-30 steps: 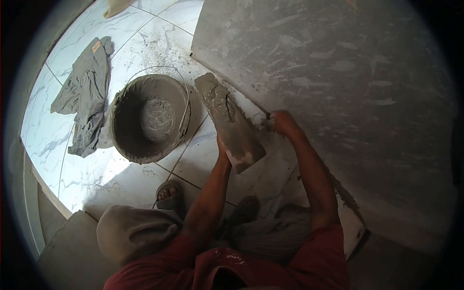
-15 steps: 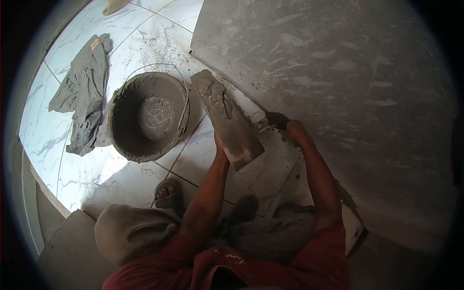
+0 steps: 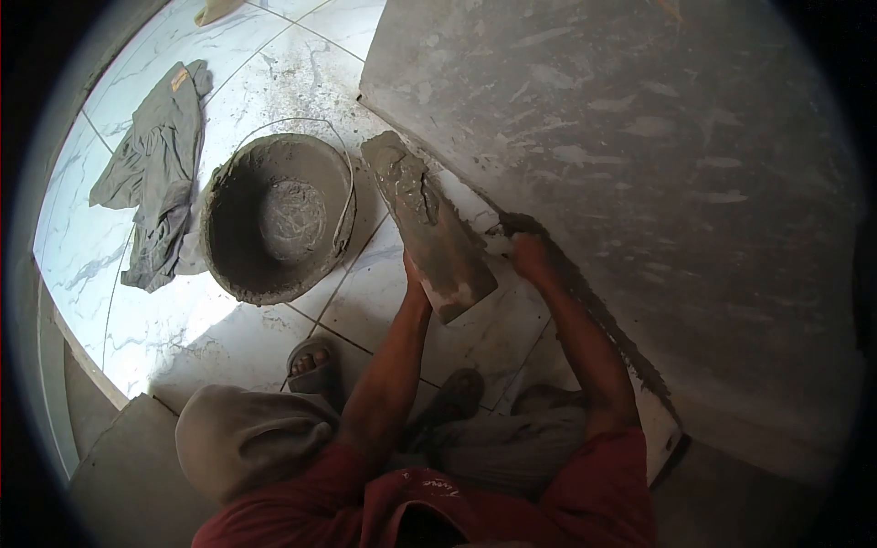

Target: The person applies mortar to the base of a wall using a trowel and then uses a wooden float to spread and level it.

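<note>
At the left of the frame we find the cloth (image 3: 151, 173) on the floor (image 3: 274, 68), the bucket (image 3: 279, 215) just right of it, then the board (image 3: 438, 242) between bucket and wall (image 3: 658, 183), with mortar (image 3: 411, 187) on its upper end, our left hand (image 3: 416, 274) under its lower end and our right hand (image 3: 530, 254) at the wall's foot.

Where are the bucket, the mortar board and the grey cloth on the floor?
bucket (image 3: 236, 239), head view, inner wall.
mortar board (image 3: 454, 262), head view, bare lower face.
grey cloth (image 3: 155, 183), head view, middle folds.
</note>
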Demonstrator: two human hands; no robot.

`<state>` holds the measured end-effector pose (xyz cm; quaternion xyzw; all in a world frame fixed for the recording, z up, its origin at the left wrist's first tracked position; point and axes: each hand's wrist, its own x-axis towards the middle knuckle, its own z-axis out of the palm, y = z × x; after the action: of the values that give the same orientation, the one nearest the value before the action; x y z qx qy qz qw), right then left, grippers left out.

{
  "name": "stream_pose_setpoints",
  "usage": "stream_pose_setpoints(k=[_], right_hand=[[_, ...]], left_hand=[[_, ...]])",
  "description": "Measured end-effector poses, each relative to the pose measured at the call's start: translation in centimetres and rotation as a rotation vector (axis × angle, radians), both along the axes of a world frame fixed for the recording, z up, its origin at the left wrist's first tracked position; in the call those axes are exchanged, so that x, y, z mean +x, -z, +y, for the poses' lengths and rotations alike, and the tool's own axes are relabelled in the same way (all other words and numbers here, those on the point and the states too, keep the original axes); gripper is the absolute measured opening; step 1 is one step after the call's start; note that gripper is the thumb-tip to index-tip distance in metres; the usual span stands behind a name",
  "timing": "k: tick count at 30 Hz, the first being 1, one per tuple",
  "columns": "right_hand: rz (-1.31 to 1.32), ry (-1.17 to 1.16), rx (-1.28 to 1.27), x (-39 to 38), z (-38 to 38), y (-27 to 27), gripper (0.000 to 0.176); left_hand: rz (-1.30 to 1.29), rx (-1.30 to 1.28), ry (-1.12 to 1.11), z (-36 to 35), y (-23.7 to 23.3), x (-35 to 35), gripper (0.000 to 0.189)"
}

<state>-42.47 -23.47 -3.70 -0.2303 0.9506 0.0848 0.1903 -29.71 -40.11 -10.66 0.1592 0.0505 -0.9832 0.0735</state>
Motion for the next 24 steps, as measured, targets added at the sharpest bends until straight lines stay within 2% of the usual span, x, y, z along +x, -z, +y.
stream_pose_setpoints(k=[1, 2, 4, 5, 7, 8, 10, 14, 19, 20, 22, 24], right_hand=[[0.049, -0.095, -0.06, 0.6, -0.7, 0.6, 0.02], [0.04, -0.096, -0.059, 0.8, -1.8, -0.2, 0.02], [-0.145, 0.066, -0.261, 0.4, -4.1, -3.5, 0.018], [-0.14, 0.071, -0.262, -0.1, -4.0, -3.3, 0.018], [-0.067, 0.094, -0.02, -0.7, -3.8, -3.0, 0.02], [-0.061, 0.096, -0.021, -0.6, -3.3, -2.0, 0.02], [-0.032, -0.124, -0.082, -0.2, -2.6, 0.4, 0.017], [-0.168, 0.028, -0.139, -1.9, -0.6, -0.6, 0.019], [-0.002, -0.033, -0.086, 0.3, 0.0, 3.1, 0.025], [-0.002, -0.042, -0.089, 0.5, -1.9, 2.0, 0.025], [-0.119, -0.091, -0.266, 1.4, -5.9, -2.2, 0.022], [-0.087, -0.04, -0.333, 0.0, -6.8, -2.8, 0.021]], left_hand=[[-0.059, 0.045, -0.071, 0.4, 0.4, -0.7, 0.041], [-0.124, 0.091, -0.137, 0.7, 0.8, -0.9, 0.039], [-0.123, 0.047, -0.122, 0.9, 1.1, -0.5, 0.039], [-0.106, 0.0, -0.115, 0.7, 0.8, -0.6, 0.039], [-0.118, 0.002, -0.117, 0.4, 0.2, -0.5, 0.039], [-0.135, 0.006, -0.126, 0.3, -0.4, -0.5, 0.039], [-0.12, 0.04, -0.135, -0.4, -0.8, -0.9, 0.039], [-0.112, 0.041, -0.096, -1.0, 1.4, -0.4, 0.039], [-0.127, 0.059, -0.124, -0.5, 2.8, -0.7, 0.038], [-0.142, 0.02, -0.145, -0.6, 2.7, -0.7, 0.038], [-0.151, 0.008, -0.135, -1.1, 2.3, 0.1, 0.038], [-0.146, -0.005, -0.111, -1.3, 1.1, 0.4, 0.038]])
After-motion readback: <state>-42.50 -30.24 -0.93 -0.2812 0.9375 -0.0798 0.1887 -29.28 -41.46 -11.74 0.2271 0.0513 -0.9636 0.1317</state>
